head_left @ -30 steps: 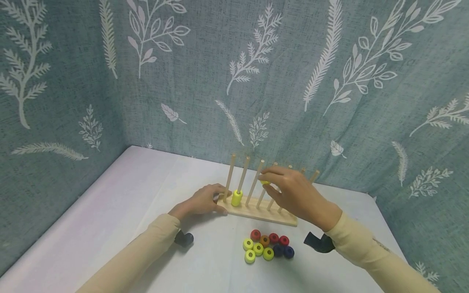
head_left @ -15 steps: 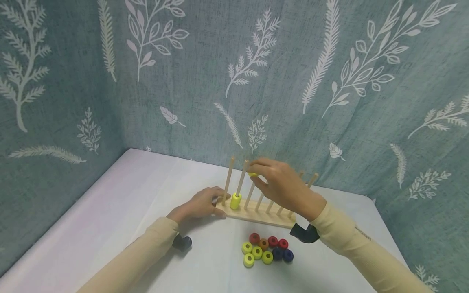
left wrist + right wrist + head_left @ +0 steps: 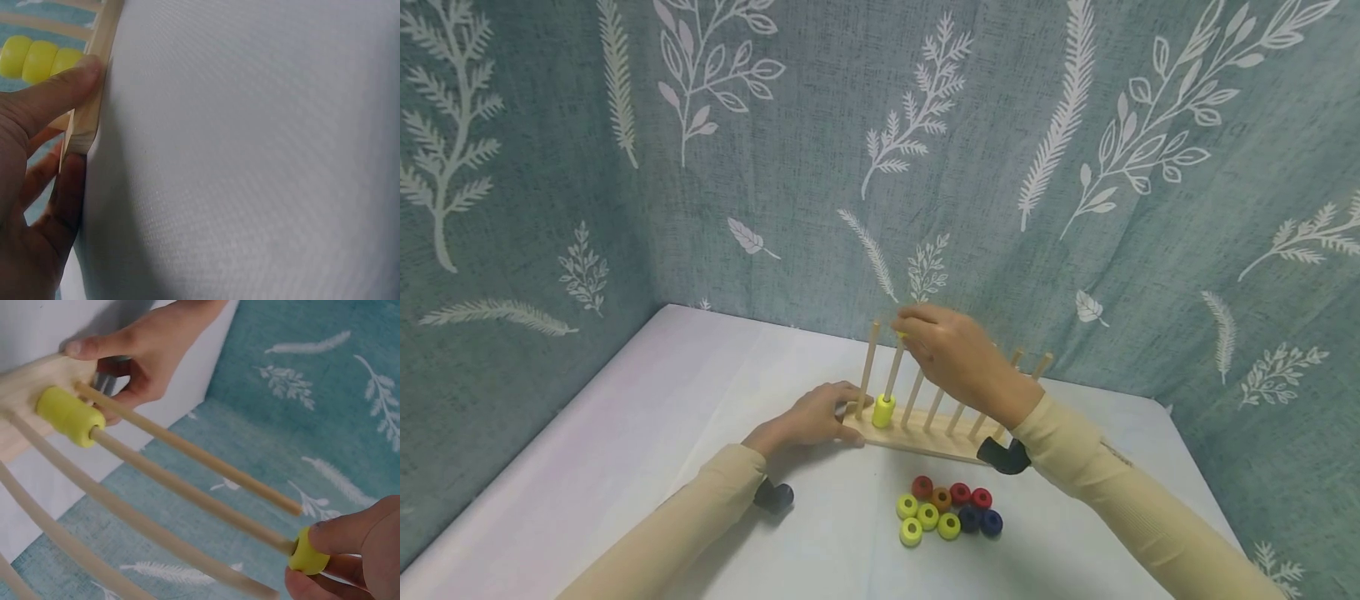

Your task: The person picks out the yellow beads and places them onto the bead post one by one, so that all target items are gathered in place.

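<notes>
A wooden peg rack (image 3: 917,441) with a row of upright pegs stands on the table. My left hand (image 3: 815,412) grips its left end, thumb on the front and fingers round the end, as the left wrist view shows. On the second peg from the left sit stacked yellow beads (image 3: 883,411), three of them in the left wrist view (image 3: 39,59). My right hand (image 3: 962,354) pinches another yellow bead (image 3: 309,552) between thumb and fingers at the top of that same peg. In the right wrist view the peg's tip meets the bead's hole.
In front of the rack lie loose beads: several yellow beads (image 3: 927,517), three red beads (image 3: 960,493), an orange bead (image 3: 942,499) and two dark blue beads (image 3: 991,523). A white cloth covers the table (image 3: 760,550). A teal leaf-patterned curtain (image 3: 820,167) hangs behind and at the sides.
My right hand has moved left along the rack with the yellow bead, from the middle pegs to the top of the second peg. My left hand stays on the rack's end.
</notes>
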The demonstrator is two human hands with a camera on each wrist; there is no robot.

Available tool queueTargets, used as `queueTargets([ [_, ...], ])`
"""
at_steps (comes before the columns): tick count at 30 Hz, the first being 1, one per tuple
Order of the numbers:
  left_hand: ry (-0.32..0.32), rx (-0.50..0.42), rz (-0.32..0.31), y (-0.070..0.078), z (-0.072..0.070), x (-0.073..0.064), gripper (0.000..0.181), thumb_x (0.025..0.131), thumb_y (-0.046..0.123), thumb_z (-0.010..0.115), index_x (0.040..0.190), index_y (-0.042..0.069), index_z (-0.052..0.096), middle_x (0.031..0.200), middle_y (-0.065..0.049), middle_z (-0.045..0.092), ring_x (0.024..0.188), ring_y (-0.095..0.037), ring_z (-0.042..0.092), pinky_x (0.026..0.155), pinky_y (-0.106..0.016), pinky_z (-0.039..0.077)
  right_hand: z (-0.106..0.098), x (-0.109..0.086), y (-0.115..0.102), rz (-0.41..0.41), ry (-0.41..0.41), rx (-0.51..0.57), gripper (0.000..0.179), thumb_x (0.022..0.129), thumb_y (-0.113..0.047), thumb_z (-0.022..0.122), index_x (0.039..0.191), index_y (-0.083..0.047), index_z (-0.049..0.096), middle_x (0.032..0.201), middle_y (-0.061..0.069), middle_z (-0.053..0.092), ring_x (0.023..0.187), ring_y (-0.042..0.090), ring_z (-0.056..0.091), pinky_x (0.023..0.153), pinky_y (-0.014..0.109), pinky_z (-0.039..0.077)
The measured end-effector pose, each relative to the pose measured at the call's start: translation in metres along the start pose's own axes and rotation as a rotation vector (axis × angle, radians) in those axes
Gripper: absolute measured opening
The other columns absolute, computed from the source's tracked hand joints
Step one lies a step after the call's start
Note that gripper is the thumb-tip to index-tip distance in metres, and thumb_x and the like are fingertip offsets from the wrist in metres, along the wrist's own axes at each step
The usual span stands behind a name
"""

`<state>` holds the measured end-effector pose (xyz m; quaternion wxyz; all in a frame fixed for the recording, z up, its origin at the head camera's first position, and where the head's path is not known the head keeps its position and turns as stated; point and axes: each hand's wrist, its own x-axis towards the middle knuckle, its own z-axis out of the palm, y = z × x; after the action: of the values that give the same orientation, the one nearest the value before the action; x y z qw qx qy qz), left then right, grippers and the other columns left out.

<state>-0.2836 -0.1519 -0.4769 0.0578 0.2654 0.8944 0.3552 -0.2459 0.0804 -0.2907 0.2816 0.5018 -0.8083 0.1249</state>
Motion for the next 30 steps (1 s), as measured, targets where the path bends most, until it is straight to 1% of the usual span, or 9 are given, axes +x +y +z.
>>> queueTargets([
  [4, -0.004, 0.004, 0.008, -0.001, 0.000, 0.000, 0.057, 0.074, 0.030, 0.090, 0.126, 0.017, 0.069, 0.131, 0.000, 0.063, 0.127, -0.027, 0.053, 0.107, -0.049, 0.041, 0.004, 0.000, 0.003, 0.020, -0.015, 0.008, 0.027, 0.086, 0.007, 0.074, 0.112, 0.001, 0.071, 0.113, 0.016, 0.069, 0.098, 0.027, 0.070, 0.080, 0.033, 0.059],
  [9, -0.005, 0.003, 0.012, -0.001, 0.001, 0.000, 0.057, 0.074, 0.030, 0.090, 0.126, 0.017, 0.069, 0.131, -0.001, 0.063, 0.126, -0.028, 0.053, 0.106, -0.051, 0.041, 0.009, -0.002, 0.003, 0.046, -0.051, 0.011, 0.027, 0.087, 0.004, 0.074, 0.114, 0.000, 0.071, 0.117, 0.017, 0.068, 0.103, 0.030, 0.068, 0.082, 0.035, 0.058],
  [13, 0.000, -0.004, 0.004, -0.001, 0.001, -0.001, 0.058, 0.074, 0.029, 0.090, 0.126, 0.016, 0.069, 0.132, -0.002, 0.063, 0.126, -0.028, 0.053, 0.107, -0.051, 0.041, 0.011, -0.004, 0.001, 0.042, -0.048, -0.006, 0.028, 0.087, 0.002, 0.074, 0.115, 0.000, 0.071, 0.122, 0.021, 0.066, 0.099, 0.031, 0.069, 0.073, 0.034, 0.059],
  [16, 0.005, -0.002, -0.003, -0.001, 0.001, -0.002, 0.059, 0.074, 0.029, 0.090, 0.127, 0.016, 0.068, 0.131, -0.001, 0.063, 0.126, -0.027, 0.054, 0.106, -0.049, 0.042, 0.011, -0.004, 0.001, 0.034, -0.038, -0.011, 0.029, 0.087, 0.003, 0.074, 0.115, 0.001, 0.071, 0.123, 0.022, 0.065, 0.098, 0.032, 0.069, 0.070, 0.033, 0.059],
  [20, -0.001, -0.018, -0.011, -0.002, 0.003, -0.003, 0.060, 0.074, 0.029, 0.089, 0.128, 0.014, 0.067, 0.132, -0.001, 0.062, 0.126, -0.027, 0.054, 0.106, -0.049, 0.042, 0.008, -0.009, -0.002, 0.023, -0.011, -0.001, 0.030, 0.085, 0.004, 0.075, 0.115, 0.001, 0.070, 0.122, 0.022, 0.065, 0.105, 0.033, 0.067, 0.078, 0.036, 0.059],
  [22, -0.005, -0.023, -0.017, -0.002, 0.003, -0.003, 0.061, 0.074, 0.030, 0.089, 0.129, 0.013, 0.067, 0.132, -0.001, 0.062, 0.127, -0.028, 0.053, 0.107, -0.050, 0.041, 0.005, -0.015, -0.006, 0.012, 0.012, 0.009, 0.031, 0.084, 0.005, 0.075, 0.115, 0.002, 0.070, 0.121, 0.021, 0.066, 0.106, 0.033, 0.067, 0.081, 0.037, 0.059],
  [25, -0.007, -0.023, -0.026, -0.002, 0.002, -0.002, 0.062, 0.075, 0.031, 0.089, 0.130, 0.013, 0.066, 0.134, -0.001, 0.061, 0.128, -0.028, 0.052, 0.108, -0.050, 0.040, 0.001, -0.027, -0.014, 0.000, 0.030, 0.025, 0.033, 0.082, 0.005, 0.077, 0.114, 0.001, 0.070, 0.117, 0.019, 0.067, 0.104, 0.032, 0.067, 0.080, 0.037, 0.059],
  [27, -0.010, -0.015, -0.029, -0.002, 0.001, 0.000, 0.063, 0.075, 0.031, 0.089, 0.131, 0.013, 0.066, 0.134, -0.001, 0.061, 0.128, -0.028, 0.052, 0.109, -0.050, 0.039, 0.000, -0.039, -0.020, 0.005, 0.022, 0.029, 0.035, 0.080, 0.005, 0.079, 0.114, 0.001, 0.071, 0.115, 0.018, 0.068, 0.102, 0.030, 0.068, 0.080, 0.035, 0.059],
  [30, -0.016, -0.008, -0.023, -0.001, 0.000, 0.002, 0.062, 0.076, 0.030, 0.088, 0.131, 0.012, 0.066, 0.135, -0.003, 0.061, 0.129, -0.029, 0.051, 0.109, -0.051, 0.038, 0.000, -0.059, -0.029, 0.041, -0.009, 0.031, 0.036, 0.078, 0.003, 0.081, 0.113, -0.001, 0.072, 0.112, 0.015, 0.069, 0.102, 0.028, 0.068, 0.081, 0.035, 0.059],
])
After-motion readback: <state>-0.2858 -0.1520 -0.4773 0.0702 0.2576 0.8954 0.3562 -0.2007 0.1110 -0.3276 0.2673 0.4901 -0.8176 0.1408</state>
